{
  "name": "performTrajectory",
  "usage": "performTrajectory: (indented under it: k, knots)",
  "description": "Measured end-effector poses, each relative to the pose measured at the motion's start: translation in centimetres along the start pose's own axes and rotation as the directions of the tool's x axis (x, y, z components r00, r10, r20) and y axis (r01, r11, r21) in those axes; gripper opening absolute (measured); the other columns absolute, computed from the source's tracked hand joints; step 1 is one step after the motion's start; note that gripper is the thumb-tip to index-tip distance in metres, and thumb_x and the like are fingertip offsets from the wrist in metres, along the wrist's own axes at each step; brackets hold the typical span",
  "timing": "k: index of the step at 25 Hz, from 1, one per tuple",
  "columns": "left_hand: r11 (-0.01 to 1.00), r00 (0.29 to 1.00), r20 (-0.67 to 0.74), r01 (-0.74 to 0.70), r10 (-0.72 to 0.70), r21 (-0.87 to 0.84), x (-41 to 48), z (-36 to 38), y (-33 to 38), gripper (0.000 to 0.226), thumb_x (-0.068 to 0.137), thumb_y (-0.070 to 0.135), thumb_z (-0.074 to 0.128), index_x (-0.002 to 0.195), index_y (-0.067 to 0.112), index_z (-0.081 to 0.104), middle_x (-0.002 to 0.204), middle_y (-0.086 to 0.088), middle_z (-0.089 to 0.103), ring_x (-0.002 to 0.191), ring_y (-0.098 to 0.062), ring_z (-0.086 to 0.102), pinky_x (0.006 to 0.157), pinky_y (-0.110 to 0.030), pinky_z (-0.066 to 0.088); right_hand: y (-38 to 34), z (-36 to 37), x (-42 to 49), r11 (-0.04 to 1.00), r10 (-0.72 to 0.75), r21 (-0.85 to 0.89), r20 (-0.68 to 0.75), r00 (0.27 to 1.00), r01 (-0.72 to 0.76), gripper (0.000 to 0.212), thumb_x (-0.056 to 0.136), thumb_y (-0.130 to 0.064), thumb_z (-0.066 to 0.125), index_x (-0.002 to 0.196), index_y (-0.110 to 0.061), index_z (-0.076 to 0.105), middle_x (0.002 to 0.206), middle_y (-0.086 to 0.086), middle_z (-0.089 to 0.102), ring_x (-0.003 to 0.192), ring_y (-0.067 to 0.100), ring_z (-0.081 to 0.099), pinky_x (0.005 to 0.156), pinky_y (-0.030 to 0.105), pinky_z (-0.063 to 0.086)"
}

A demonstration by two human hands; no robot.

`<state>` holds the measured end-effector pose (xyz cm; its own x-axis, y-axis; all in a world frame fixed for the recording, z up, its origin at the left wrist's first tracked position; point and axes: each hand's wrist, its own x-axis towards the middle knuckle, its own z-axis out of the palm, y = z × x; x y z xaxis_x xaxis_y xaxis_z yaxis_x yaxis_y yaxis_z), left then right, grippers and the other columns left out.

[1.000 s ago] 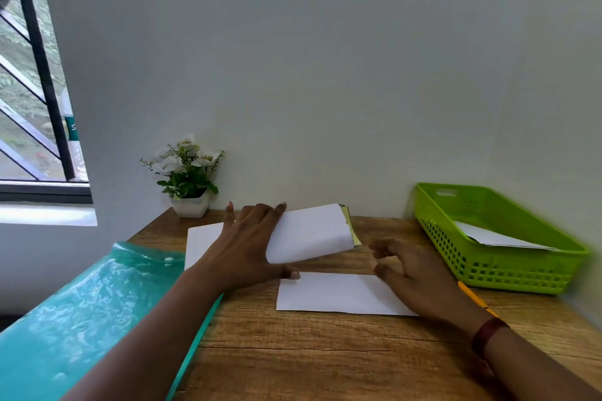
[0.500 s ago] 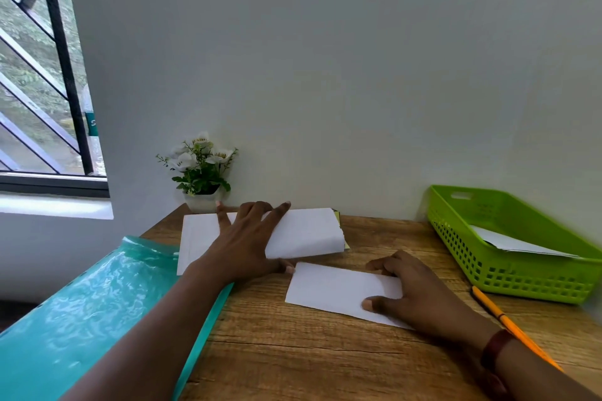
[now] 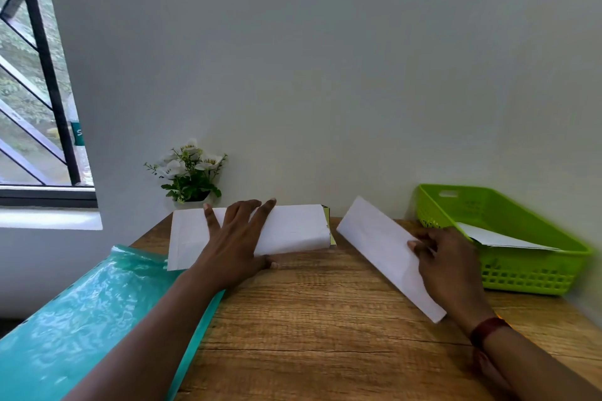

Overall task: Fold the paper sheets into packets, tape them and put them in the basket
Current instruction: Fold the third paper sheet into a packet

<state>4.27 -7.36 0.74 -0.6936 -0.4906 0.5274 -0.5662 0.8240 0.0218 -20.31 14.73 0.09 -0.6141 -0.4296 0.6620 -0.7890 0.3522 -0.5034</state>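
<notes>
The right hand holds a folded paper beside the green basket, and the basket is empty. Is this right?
Not fully. The basket is not empty: the head view shows a white sheet lying in it. The rest holds: the right hand holds the folded paper beside the basket.

Table (image 3: 325,319): paper stack (image 3: 293,228) at back centre, left hand (image 3: 234,238) flat on it. Plant (image 3: 189,172) behind stack, against wall (image 3: 325,75). Folder (image 3: 91,319) left of stack, running over table's left edge. Packet (image 3: 381,244) right of stack, gripped by right hand (image 3: 452,267). Basket (image 3: 527,280) far right, sheet (image 3: 498,238) in it. Window (image 3: 29,75) far left.
</notes>
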Motion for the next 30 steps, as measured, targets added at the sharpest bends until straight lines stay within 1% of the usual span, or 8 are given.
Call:
performTrajectory:
  k: [3, 5, 11, 16, 21, 25, 27, 30]
  knots:
    - [0.999, 0.999, -0.053, -0.014, 0.012, -0.044, 0.03, -0.17, 0.01, 0.110, 0.070, 0.058, 0.073, 0.152, 0.030, 0.007, 0.151, -0.004, 0.024, 0.142, -0.025, 0.015, 0.109, -0.068, -0.013, -0.39, -0.73, 0.17, 0.993, -0.011, 0.117, -0.173, 0.985, 0.032, 0.014, 0.084, -0.004, 0.068, 0.097, -0.006, 0.073, 0.086, 0.014, 0.067, 0.080, 0.030, 0.062, 0.073, 0.029, 0.041]
    - [0.999, 0.998, -0.061, -0.024, 0.022, -0.044, 0.11, -0.24, -0.03, 0.112, 0.068, 0.058, 0.075, 0.152, 0.030, 0.007, 0.151, -0.004, 0.025, 0.141, -0.025, 0.015, 0.109, -0.067, -0.015, -0.54, -0.94, 0.21, 0.985, -0.033, 0.159, -0.195, 0.980, 0.065, 0.013, 0.085, -0.002, 0.067, 0.096, -0.006, 0.073, 0.089, 0.011, 0.071, 0.082, 0.028, 0.064, 0.074, 0.029, 0.042]
    - [0.998, 0.997, -0.073, -0.043, 0.040, -0.043, 0.07, -0.13, -0.02, 0.115, 0.066, 0.057, 0.077, 0.152, 0.030, 0.006, 0.150, -0.005, 0.025, 0.141, -0.025, 0.014, 0.107, -0.066, -0.019, -0.33, -0.48, 0.08, 0.986, -0.056, 0.154, -0.101, 0.993, 0.071, 0.015, 0.087, -0.004, 0.064, 0.098, -0.008, 0.073, 0.092, 0.009, 0.073, 0.082, 0.023, 0.063, 0.074, 0.026, 0.039]
    - [0.999, 0.996, -0.073, -0.050, 0.049, -0.017, 0.05, -0.10, -0.24, 0.116, 0.064, 0.061, 0.075, 0.152, 0.030, 0.005, 0.147, -0.007, 0.026, 0.139, -0.026, 0.014, 0.108, -0.066, -0.018, -0.18, -0.80, 0.26, 0.982, -0.017, 0.186, -0.077, 0.997, 0.031, 0.014, 0.089, -0.004, 0.062, 0.097, -0.008, 0.073, 0.092, 0.008, 0.073, 0.077, 0.012, 0.053, 0.072, 0.024, 0.035]
    - [0.998, 0.994, -0.091, -0.057, 0.055, -0.016, 0.01, -0.12, -0.41, 0.117, 0.063, 0.058, 0.077, 0.152, 0.031, 0.006, 0.147, -0.007, 0.027, 0.139, -0.027, 0.015, 0.107, -0.063, -0.021, -0.28, -0.86, 0.20, 0.982, -0.014, 0.185, -0.064, 0.998, 0.025, 0.015, 0.090, -0.005, 0.061, 0.099, -0.009, 0.073, 0.093, 0.007, 0.073, 0.078, 0.011, 0.053, 0.071, 0.024, 0.035]
    - [0.999, 0.995, -0.087, -0.040, 0.039, -0.006, -0.04, -0.23, -0.50, 0.116, 0.064, 0.055, 0.078, 0.152, 0.031, 0.005, 0.146, -0.008, 0.027, 0.140, -0.028, 0.016, 0.107, -0.064, -0.021, -0.02, -0.73, 0.33, 0.984, 0.007, 0.177, -0.066, 0.998, 0.005, 0.014, 0.090, -0.006, 0.061, 0.097, -0.009, 0.073, 0.093, 0.008, 0.073, 0.080, 0.017, 0.058, 0.071, 0.025, 0.036]
    - [0.999, 0.996, -0.083, -0.036, 0.035, -0.003, -0.02, -0.29, -0.43, 0.117, 0.064, 0.055, 0.077, 0.152, 0.032, 0.004, 0.147, -0.008, 0.026, 0.140, -0.028, 0.015, 0.107, -0.064, -0.022, -0.04, -0.61, 0.23, 0.985, 0.001, 0.171, -0.054, 0.999, 0.008, 0.012, 0.090, -0.006, 0.061, 0.095, -0.007, 0.073, 0.091, 0.009, 0.073, 0.077, 0.015, 0.056, 0.070, 0.025, 0.035]
    - [0.999, 0.997, -0.071, -0.036, 0.036, -0.001, 0.00, -0.24, -0.28, 0.118, 0.064, 0.055, 0.078, 0.152, 0.032, 0.002, 0.147, -0.007, 0.025, 0.139, -0.027, 0.013, 0.107, -0.065, -0.021, -0.14, -0.37, 0.06, 0.982, 0.000, 0.189, 0.015, 1.000, -0.003, 0.012, 0.091, -0.007, 0.060, 0.093, -0.008, 0.072, 0.089, 0.006, 0.071, 0.075, 0.011, 0.052, 0.062, 0.021, 0.034]
